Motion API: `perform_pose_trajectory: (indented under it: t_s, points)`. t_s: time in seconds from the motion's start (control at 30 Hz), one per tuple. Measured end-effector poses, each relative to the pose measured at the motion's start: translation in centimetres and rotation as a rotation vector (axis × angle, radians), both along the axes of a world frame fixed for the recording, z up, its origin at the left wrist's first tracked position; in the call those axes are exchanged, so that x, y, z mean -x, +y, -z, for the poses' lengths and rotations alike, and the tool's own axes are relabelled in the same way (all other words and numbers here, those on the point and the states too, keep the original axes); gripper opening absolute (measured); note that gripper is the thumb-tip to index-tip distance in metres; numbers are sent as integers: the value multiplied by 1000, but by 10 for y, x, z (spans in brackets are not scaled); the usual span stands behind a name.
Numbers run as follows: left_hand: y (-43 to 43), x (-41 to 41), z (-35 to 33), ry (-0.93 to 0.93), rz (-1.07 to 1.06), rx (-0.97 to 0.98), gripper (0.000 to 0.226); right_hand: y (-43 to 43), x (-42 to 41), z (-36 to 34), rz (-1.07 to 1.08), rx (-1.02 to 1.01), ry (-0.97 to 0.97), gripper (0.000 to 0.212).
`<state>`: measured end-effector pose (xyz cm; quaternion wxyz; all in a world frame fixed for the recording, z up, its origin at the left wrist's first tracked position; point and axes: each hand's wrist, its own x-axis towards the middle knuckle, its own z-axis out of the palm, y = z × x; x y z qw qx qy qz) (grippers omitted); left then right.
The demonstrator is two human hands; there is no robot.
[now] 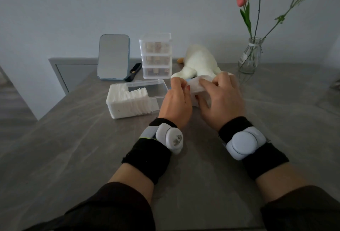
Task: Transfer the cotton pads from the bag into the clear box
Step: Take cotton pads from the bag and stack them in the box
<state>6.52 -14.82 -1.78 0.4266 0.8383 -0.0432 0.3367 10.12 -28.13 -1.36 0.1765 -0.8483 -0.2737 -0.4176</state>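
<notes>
Gripping the bag (194, 86) with left hand (177, 100) and right hand (221, 98), fingers curled round it, I judge I'm mid-transfer. Just left of my fingers stands the clear box (147, 83), part-filled with cotton pads (128, 100). Next: pinch another stack out, carry it left.

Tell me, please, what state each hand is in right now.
Left hand: closed, pinching the bag.
Right hand: closed, gripping the same bag.
</notes>
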Motion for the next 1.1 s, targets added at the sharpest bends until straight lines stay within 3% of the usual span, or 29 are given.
perform_pose_trajectory:
  t_s: [0.23, 0.47, 0.67, 0.8, 0.9, 1.1]
  points:
    - [0, -1, 2, -23, 14, -35, 6, 3, 0, 2, 33, -52, 5, 16]
    - [2, -3, 2, -10, -16, 13, 5, -4, -4, -1, -211, -284, -83, 19]
    - [2, -5, 4, 40, 31, 28, 3, 2, 5, -14, -461, -882, 351, 13]
    - [4, -2, 1, 148, 128, 129, 38, 3, 3, -23, -723, -1247, 713, 22]
    - [4, 4, -7, 102, 202, 260, 54, 6, 1, -20, -790, -1225, 798, 23]
    - [8, 13, -20, 4, 412, 513, 54, 13, 4, -20, -700, -1066, 734, 22]
